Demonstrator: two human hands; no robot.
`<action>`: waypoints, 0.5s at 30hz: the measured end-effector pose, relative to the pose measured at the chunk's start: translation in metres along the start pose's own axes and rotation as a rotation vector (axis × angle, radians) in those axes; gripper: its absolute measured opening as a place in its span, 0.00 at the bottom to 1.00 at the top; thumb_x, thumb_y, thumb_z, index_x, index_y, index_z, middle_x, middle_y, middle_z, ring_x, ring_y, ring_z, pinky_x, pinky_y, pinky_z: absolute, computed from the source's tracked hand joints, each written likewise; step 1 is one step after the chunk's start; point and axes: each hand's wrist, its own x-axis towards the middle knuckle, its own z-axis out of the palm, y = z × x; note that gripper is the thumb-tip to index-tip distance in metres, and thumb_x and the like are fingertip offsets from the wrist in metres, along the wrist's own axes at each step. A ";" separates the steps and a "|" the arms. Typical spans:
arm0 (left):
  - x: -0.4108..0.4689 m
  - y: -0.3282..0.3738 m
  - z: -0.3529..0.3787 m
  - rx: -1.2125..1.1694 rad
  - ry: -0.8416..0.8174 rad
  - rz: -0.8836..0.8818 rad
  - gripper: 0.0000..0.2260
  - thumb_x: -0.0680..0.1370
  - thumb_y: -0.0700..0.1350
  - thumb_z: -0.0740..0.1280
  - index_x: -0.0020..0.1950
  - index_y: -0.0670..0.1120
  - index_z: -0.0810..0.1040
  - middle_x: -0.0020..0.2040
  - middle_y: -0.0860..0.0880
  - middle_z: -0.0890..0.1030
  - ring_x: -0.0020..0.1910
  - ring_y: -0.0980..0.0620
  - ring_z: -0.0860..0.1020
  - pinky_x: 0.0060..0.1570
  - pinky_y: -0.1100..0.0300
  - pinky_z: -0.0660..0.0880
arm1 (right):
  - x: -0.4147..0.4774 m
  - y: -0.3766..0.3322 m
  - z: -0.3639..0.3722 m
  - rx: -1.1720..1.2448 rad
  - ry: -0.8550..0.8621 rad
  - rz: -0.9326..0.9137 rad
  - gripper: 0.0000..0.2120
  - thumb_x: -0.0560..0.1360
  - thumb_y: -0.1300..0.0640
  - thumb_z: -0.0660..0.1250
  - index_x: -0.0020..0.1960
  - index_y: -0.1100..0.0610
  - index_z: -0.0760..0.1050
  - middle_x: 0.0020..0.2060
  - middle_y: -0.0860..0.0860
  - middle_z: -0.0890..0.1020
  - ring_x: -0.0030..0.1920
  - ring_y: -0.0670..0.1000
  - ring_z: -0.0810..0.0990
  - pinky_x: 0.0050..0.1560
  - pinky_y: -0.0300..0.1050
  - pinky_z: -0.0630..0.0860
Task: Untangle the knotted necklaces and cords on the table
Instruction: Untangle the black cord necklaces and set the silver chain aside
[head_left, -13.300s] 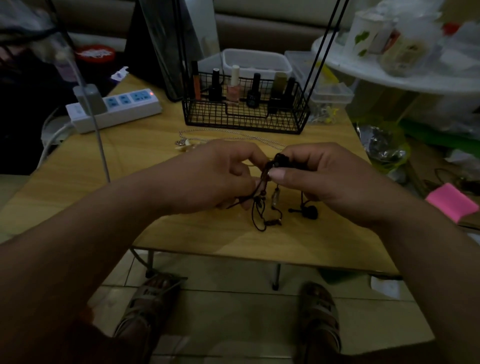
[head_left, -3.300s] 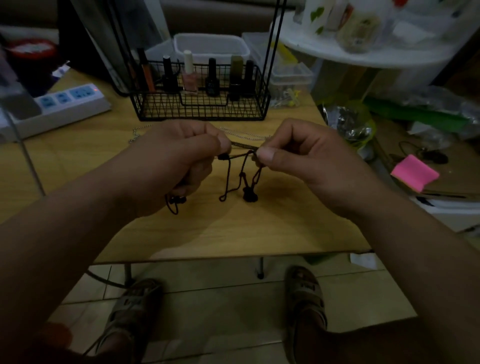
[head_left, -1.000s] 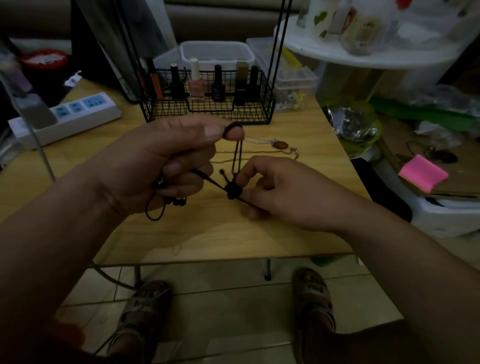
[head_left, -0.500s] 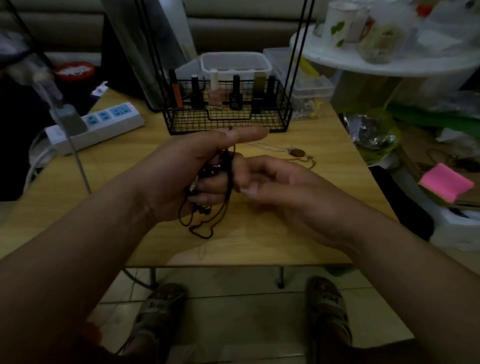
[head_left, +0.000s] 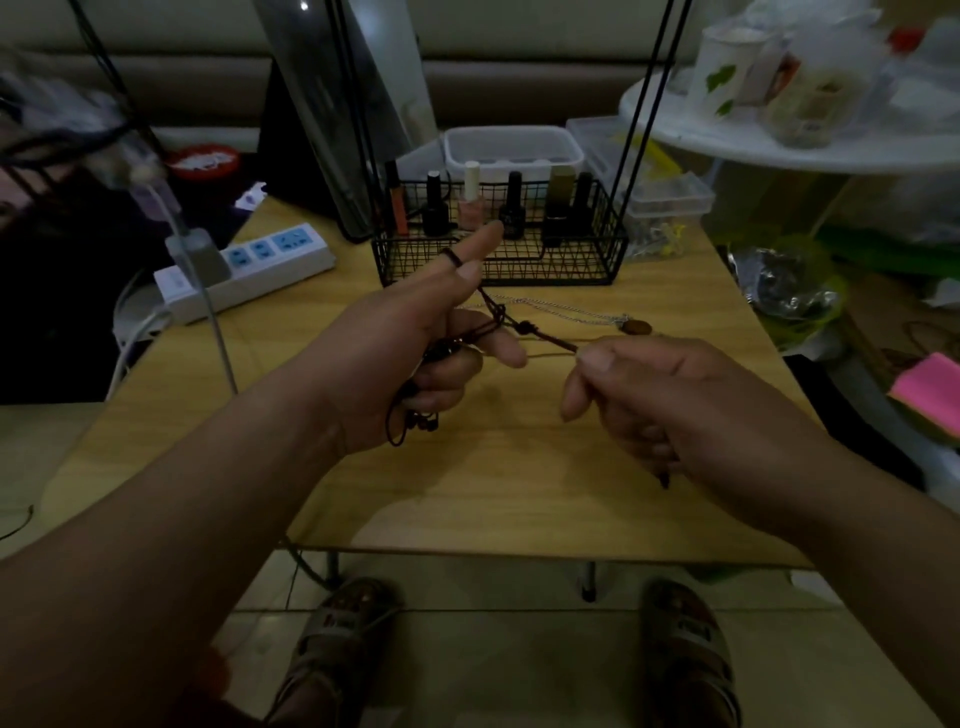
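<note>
A dark knotted cord (head_left: 524, 328) stretches taut between my two hands above the wooden table (head_left: 498, 483). My left hand (head_left: 415, 343) grips a bundle of the cord with beads in its curled fingers, a loop sits around its raised forefinger, and loose ends hang below the palm. My right hand (head_left: 654, 395) pinches the cord's other end between thumb and forefinger, and a dark tip pokes out under it. A silver chain necklace with a brown oval pendant (head_left: 637, 327) lies on the table behind the hands.
A black wire basket (head_left: 501, 260) holding nail polish bottles stands at the table's back. A white power strip (head_left: 244, 270) lies at the back left. Clear plastic boxes (head_left: 670, 197) sit back right. A pink pad (head_left: 930, 389) lies off the table at right.
My right hand has drawn away to the right, pulling a length of cord out taut from my left hand. The left forefinger stays raised with the loop on it.
</note>
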 end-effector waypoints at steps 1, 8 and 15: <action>0.000 -0.001 -0.001 0.000 0.015 0.003 0.18 0.87 0.53 0.56 0.77 0.68 0.68 0.39 0.44 0.80 0.27 0.53 0.58 0.29 0.57 0.52 | -0.001 0.000 -0.003 -0.011 0.013 -0.014 0.19 0.82 0.43 0.60 0.44 0.53 0.83 0.28 0.49 0.65 0.28 0.46 0.63 0.29 0.38 0.64; -0.006 -0.004 -0.003 0.045 0.015 0.008 0.18 0.86 0.52 0.60 0.75 0.67 0.71 0.32 0.49 0.70 0.29 0.52 0.60 0.28 0.59 0.55 | -0.009 -0.001 -0.021 -0.084 0.058 -0.058 0.20 0.73 0.39 0.63 0.39 0.54 0.84 0.29 0.55 0.66 0.29 0.51 0.64 0.29 0.39 0.66; -0.007 -0.003 0.006 0.082 -0.004 0.042 0.18 0.87 0.50 0.59 0.75 0.64 0.73 0.32 0.48 0.71 0.29 0.51 0.60 0.28 0.59 0.58 | -0.013 -0.001 -0.029 -0.232 -0.133 0.007 0.16 0.74 0.39 0.66 0.41 0.48 0.86 0.27 0.46 0.74 0.28 0.42 0.71 0.32 0.32 0.69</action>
